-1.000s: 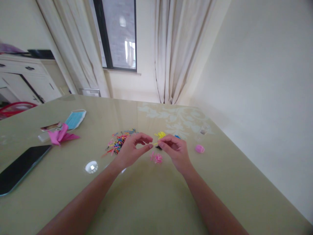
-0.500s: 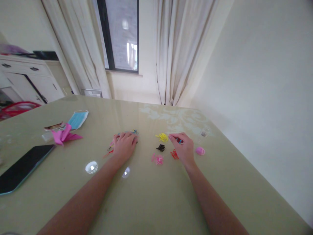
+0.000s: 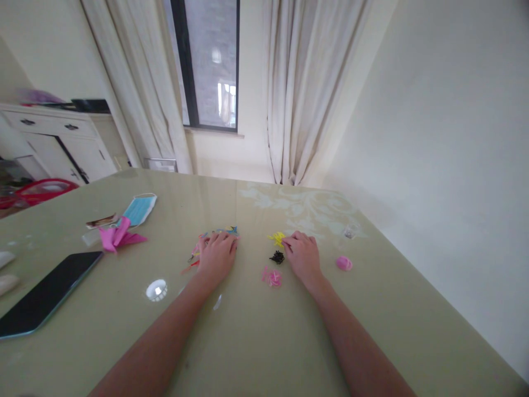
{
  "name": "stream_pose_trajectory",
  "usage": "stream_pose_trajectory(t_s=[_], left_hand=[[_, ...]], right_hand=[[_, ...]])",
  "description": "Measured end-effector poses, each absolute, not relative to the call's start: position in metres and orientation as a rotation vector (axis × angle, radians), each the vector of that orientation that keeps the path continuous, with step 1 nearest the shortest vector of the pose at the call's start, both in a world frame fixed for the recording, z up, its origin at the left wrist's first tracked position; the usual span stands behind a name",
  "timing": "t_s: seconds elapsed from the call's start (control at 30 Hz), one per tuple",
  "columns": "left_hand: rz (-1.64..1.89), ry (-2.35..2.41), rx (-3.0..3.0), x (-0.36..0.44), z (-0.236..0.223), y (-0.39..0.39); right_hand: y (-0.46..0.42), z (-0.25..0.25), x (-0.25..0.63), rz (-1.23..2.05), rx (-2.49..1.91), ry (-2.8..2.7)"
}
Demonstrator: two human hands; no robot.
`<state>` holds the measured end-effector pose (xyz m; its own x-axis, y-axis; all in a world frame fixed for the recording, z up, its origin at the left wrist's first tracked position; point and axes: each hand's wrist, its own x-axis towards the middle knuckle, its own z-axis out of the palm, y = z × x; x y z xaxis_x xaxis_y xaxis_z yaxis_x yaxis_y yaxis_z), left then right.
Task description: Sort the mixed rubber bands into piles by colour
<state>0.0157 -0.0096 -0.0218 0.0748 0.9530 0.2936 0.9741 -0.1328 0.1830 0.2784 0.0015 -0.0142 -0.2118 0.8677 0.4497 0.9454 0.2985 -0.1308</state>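
Observation:
Spread fingers of my left hand (image 3: 217, 255) lie over a loose mixed heap of small coloured rubber bands (image 3: 231, 230), which shows past the fingertips and along the left side. At the yellow rubber bands (image 3: 276, 238), my right hand (image 3: 303, 255) rests palm down, thumb and fingertips pressed together. Whatever sits between those fingertips is too small or hidden to make out. Just nearer than the yellow pile is a black cluster of rubber bands (image 3: 277, 257), and below that a pink cluster (image 3: 271, 277). My right hand covers the spot where red bands lay.
Right of my right hand are a pink round bundle (image 3: 344, 263) and a small clear item (image 3: 350, 232). At left lie a phone (image 3: 49, 292), a pink folded-paper shape (image 3: 120, 236) and a blue face mask (image 3: 140, 210). The glossy table (image 3: 231, 353) meets a wall at right.
My right hand has turned palm down and come slightly left against the yellow pile, covering the red bands. My left hand stays on the mixed heap. The whole view has shifted a little.

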Motion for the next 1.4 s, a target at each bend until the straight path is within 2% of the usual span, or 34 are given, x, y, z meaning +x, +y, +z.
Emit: stream_pose_trajectory(t_s=[0.13, 0.3, 0.5, 1.1, 1.23, 1.4], left_hand=[[-0.560, -2.033, -2.263, 0.015, -0.022, -0.010], [-0.549, -2.022, -2.257, 0.013, -0.024, -0.009], [-0.534, -2.014, -2.261, 0.013, -0.026, -0.009], [-0.545, -2.086, -2.249, 0.004, -0.012, -0.008], [-0.609, -2.069, -2.290, 0.004, -0.009, -0.010], [-0.593, -2.021, -2.334, 0.004, -0.014, -0.011]], right_hand=[[-0.001, -0.007, 0.299, -0.238, -1.717, -2.067], [0.004, -0.015, 0.334, -0.036, -1.795, -1.936], [0.015, -0.031, 0.334, 0.121, -1.726, -2.037], [0.004, -0.014, 0.336, 0.078, -1.414, -1.672], [0.000, -0.010, 0.329, 0.116, -1.459, -1.734], [-0.008, -0.004, 0.334, 0.397, -1.481, -2.057]])
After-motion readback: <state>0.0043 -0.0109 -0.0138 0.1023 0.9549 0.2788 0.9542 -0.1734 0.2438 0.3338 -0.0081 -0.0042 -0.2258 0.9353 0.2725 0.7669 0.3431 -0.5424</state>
